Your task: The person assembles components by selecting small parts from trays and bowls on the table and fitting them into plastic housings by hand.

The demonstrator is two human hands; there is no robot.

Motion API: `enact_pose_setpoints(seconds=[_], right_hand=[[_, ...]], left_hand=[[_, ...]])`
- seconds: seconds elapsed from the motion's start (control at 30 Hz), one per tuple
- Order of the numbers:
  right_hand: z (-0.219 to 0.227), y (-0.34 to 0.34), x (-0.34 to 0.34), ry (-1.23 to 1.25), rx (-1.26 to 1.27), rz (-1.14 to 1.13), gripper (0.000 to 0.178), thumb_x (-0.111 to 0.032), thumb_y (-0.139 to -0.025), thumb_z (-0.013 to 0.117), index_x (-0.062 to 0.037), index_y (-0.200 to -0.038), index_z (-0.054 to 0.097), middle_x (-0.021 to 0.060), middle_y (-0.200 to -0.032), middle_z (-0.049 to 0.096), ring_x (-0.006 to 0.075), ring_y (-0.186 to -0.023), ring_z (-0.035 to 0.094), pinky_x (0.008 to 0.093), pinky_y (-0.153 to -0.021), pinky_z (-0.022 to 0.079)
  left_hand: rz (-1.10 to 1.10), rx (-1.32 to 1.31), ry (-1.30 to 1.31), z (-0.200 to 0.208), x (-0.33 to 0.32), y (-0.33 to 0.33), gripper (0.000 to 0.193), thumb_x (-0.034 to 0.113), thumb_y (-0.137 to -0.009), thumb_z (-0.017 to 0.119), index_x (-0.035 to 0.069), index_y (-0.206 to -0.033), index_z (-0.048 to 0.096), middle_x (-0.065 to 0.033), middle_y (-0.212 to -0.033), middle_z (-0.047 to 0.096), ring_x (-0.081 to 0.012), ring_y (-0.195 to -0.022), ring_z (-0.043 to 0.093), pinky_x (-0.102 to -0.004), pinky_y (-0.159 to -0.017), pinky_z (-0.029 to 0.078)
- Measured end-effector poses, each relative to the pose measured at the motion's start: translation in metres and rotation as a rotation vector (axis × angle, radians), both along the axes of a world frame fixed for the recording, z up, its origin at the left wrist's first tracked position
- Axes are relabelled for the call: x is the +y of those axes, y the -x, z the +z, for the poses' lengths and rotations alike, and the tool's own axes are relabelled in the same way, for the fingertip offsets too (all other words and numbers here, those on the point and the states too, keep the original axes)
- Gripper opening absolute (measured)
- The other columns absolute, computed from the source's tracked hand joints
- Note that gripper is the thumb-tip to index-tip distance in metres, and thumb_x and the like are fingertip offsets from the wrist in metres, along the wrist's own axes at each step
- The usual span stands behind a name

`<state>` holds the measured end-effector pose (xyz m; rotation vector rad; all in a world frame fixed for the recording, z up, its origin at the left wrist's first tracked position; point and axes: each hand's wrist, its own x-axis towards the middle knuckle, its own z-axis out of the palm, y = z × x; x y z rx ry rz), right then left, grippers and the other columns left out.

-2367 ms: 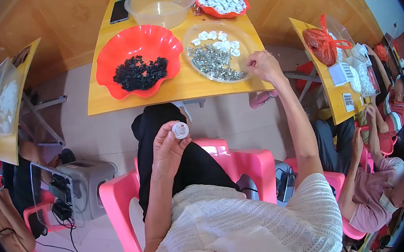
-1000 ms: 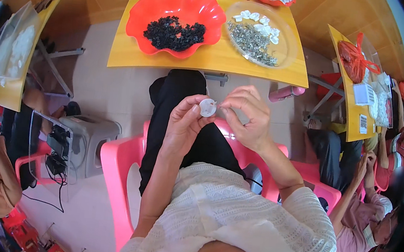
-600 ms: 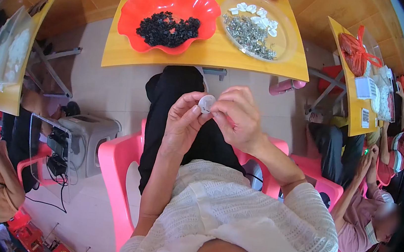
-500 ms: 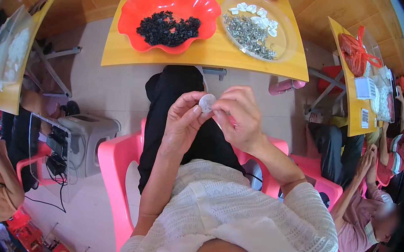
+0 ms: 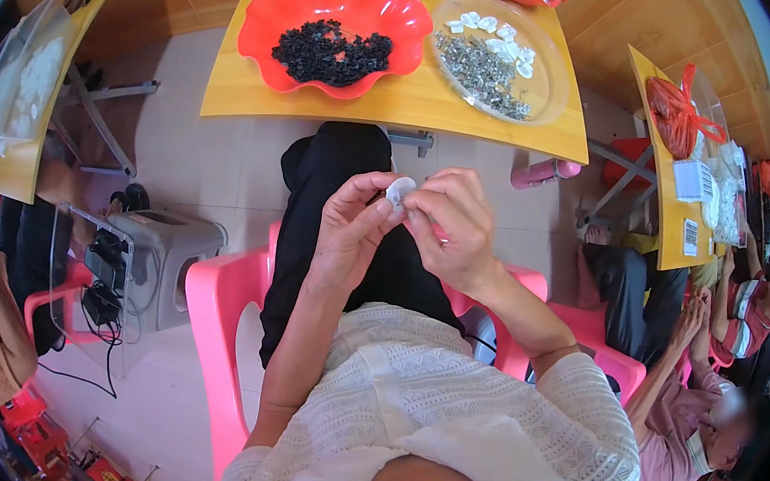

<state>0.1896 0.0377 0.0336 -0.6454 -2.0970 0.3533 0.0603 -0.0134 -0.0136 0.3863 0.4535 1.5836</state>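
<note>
Above my lap, the thumb and fingers of my left hand (image 5: 348, 232) pinch a small round whitish plastic disc (image 5: 399, 188). My right hand (image 5: 457, 230) meets it from the right, its thumb and fingertips pressed together at the disc's edge. Whatever lies between those right fingertips is too small or too hidden to name. Beyond both hands, a red wavy-rimmed bowl (image 5: 268, 13) on the yellow table (image 5: 324, 112) holds many small black pieces (image 5: 330, 54). To its right, a clear round tray (image 5: 554, 93) contains small metal pieces (image 5: 487, 76) and several white plastic parts (image 5: 486, 24).
A pink chair (image 5: 221, 303) is under me. On the floor to the left stands a grey plastic stool (image 5: 166, 249), near a clear box with black cords. Two side tables (image 5: 664, 168) carry bags of parts, and other people sit at both sides. A pink bottle (image 5: 545, 173) lies beneath the table.
The disc has been tilted, its face now seen more edge-on between my fingers. Both hands stay in nearly the same place, while the view has shifted slightly.
</note>
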Motion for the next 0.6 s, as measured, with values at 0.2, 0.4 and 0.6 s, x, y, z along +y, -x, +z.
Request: enact_pose_setpoints(seconds=[0.2,0.4,0.6], right_hand=[[0.001,-0.002,-0.001,0.004,-0.013,-0.021,0.015,0.001,-0.064,0.066,-0.0021,-0.076,0.058,0.0086,-0.073,0.053,0.0264,-0.07,0.052,0.0339,-0.061,0.043],[0.001,-0.008,0.001,0.081,0.03,-0.027,0.015,0.002,-0.064,0.066,-0.002,-0.075,0.058,0.0093,-0.071,0.056,0.0262,-0.066,0.053,0.0331,-0.059,0.043],[0.006,-0.009,0.002,0.066,0.018,-0.037,0.018,0.004,-0.062,0.067,-0.0017,-0.077,0.06,0.01,-0.073,0.057,0.0255,-0.066,0.055,0.0322,-0.06,0.043]], left_hand=[[-0.011,-0.016,0.019,0.002,-0.001,-0.001,0.021,0.001,-0.084,0.056,0.003,-0.104,0.056,-0.0086,-0.106,0.058,-0.0153,-0.096,0.057,-0.0288,-0.084,0.049],[-0.022,-0.046,-0.014,0.003,0.0,-0.002,0.02,0.001,-0.084,0.054,0.002,-0.105,0.055,-0.01,-0.106,0.058,-0.0171,-0.098,0.058,-0.0318,-0.086,0.049],[-0.009,-0.049,-0.013,0.005,0.001,0.0,0.02,0.0,-0.084,0.054,0.002,-0.104,0.056,-0.0112,-0.106,0.058,-0.018,-0.098,0.058,-0.0324,-0.087,0.049]])
